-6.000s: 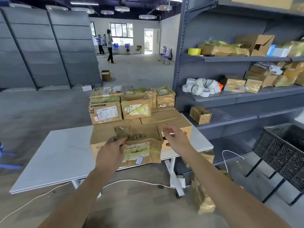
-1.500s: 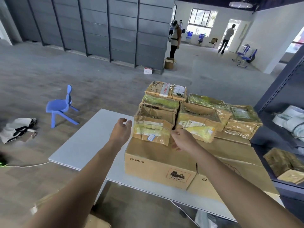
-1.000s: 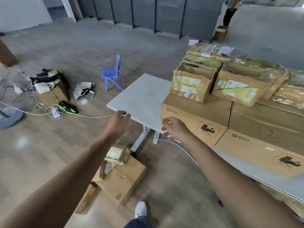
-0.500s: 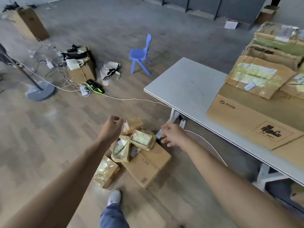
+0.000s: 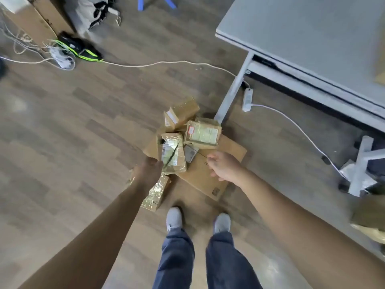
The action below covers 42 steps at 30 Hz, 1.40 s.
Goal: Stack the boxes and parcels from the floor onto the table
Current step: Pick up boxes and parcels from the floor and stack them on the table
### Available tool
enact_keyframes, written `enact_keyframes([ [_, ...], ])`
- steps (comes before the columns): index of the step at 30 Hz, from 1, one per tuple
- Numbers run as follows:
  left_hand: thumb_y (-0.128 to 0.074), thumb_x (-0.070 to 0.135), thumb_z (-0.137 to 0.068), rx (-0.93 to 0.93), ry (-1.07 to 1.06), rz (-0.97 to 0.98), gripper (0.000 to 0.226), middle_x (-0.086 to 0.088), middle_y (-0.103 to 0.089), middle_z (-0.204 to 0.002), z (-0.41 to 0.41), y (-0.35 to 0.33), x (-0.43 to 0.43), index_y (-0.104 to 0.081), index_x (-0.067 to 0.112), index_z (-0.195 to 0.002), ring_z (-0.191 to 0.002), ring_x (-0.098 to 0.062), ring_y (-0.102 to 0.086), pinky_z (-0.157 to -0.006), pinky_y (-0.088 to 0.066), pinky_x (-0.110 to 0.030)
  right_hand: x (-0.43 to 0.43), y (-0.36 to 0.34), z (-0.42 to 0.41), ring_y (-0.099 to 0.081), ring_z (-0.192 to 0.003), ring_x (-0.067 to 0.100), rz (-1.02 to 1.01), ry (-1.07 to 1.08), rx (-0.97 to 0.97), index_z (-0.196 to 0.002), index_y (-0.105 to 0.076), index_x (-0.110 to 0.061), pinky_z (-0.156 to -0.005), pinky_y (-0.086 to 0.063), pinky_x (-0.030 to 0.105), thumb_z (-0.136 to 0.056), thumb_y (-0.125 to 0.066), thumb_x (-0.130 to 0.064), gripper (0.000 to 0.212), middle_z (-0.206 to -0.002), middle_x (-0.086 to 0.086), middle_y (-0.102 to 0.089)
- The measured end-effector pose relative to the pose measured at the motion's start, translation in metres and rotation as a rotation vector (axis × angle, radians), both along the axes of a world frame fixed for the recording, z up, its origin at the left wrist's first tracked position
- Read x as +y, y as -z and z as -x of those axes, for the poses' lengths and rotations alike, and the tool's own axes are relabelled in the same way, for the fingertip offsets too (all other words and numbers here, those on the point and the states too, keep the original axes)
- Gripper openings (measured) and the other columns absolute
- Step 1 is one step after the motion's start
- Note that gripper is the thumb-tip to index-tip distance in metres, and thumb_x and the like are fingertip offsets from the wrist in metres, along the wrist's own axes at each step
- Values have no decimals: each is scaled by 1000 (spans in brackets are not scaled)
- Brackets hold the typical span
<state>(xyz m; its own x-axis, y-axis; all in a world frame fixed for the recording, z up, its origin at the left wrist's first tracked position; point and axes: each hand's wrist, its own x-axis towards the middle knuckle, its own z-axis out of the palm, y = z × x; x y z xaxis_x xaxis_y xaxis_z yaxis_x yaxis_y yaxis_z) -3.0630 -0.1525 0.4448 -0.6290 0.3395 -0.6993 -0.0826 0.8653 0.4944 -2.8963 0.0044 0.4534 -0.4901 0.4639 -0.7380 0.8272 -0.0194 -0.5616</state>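
**Standing over a wood-plank floor [image 5: 62, 132]**

Head view: a flat cardboard box [image 5: 210, 176] on the planks carries three taped parcels [image 5: 202, 133], near the white leg of the grey table [image 5: 302, 28]. A fourth parcel [image 5: 156, 195] lies beside it. A white cable [image 5: 166, 63] runs toward a power strip [image 5: 248, 100]. The left hand [image 5: 148, 172] is at the edge of the nearest parcel [image 5: 173, 155], its fingers hidden, so I cannot tell its grip. The right hand [image 5: 225, 166] hangs loosely curled and empty above the box.

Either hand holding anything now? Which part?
Right hand empty. Left hand is at the near corner of the taped parcel; grip cannot be told.
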Motion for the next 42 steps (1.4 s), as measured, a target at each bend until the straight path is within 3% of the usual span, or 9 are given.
enact_keyframes([
  [7, -54, 29, -85, 2, -13, 97, 37, -6, -62, -114, 6, 156, -10, -57, 18, -120, -94, -29, -61, -58, -40, -28, -9, 161, 21, -63, -105, 23, 51, -43, -83, -132, -52, -12, -90, -54, 46, -100, -40, -35, 41, -124, 5, -61],
  [14, -51, 33, -86, 111, -16, 94, 46, -7, -53, -129, 30, 279, 1, -51, 17, -129, -107, -31, -57, -87, -50, -41, -34, 297, 48, -61, -102, 19, 295, 270, -69, -147, -34, -21, -62, -61, 36, -97, -52, -39, 56, -131, -1, -46],
  [18, -49, 30, -90, 79, -35, 79, 42, -1, -57, -114, 27, 307, 1, -46, 20, -131, -84, -18, -57, -62, -40, -28, -48, 336, 60, -55, -117, 29, 311, 312, -57, -149, -26, -22, -71, -61, 43, -96, -55, -40, 63, -147, 7, -40],
  [26, -51, 34, -95, -89, 87, 15, 34, 10, -53, -96, -21, 298, 5, -45, 24, -127, -66, 2, -51, -37, -35, -4, -31, 349, 47, -69, -80, 17, 175, 481, -16, -139, -35, -17, -56, -60, 33, -96, -59, -29, 51, -120, 6, -53],
  [28, -48, 19, -93, -21, 130, -4, 32, 4, -52, -104, -19, 293, 13, -45, 20, -124, -78, -9, -56, -53, -44, -6, -19, 350, 40, -69, -77, 18, 152, 439, -53, -135, -41, -14, -55, -60, 33, -96, -60, -24, 44, -117, 7, -53],
  [30, -43, 8, -88, 151, 161, 3, 36, -4, -46, -119, -10, 292, 23, -45, 16, -124, -104, -20, -50, -87, -48, -27, -7, 351, 32, -69, -75, 19, 118, 391, -102, -131, -45, -11, -56, -60, 33, -95, -60, -22, 40, -121, 11, -55],
  [33, -43, 8, -86, 369, 166, 46, 51, -8, -30, -144, 8, 295, 36, -37, 16, -136, -131, -28, -31, -107, -32, -41, 7, 353, 20, -68, -83, 19, 67, 301, -160, -145, -37, -18, -56, -60, 29, -96, -59, -24, 54, -141, 8, -46],
  [38, -42, 20, -91, 105, 193, 58, 55, -6, -51, -135, 25, 301, 44, -28, 20, -144, -110, -26, -54, -81, -46, -32, 11, 336, -2, -64, -82, 12, -23, 126, -188, -149, -31, -22, -54, -57, 22, -97, -57, -25, 59, -148, 1, -39],
  [42, -47, 40, -90, 30, 134, 12, 47, 0, -64, -103, 17, 261, 38, -43, 25, -135, -78, -17, -60, -67, -45, -28, 13, 276, -19, -64, -82, 13, -49, 72, -204, -150, -30, -21, -64, -60, 31, -96, -58, -27, 61, -146, 4, -43],
])
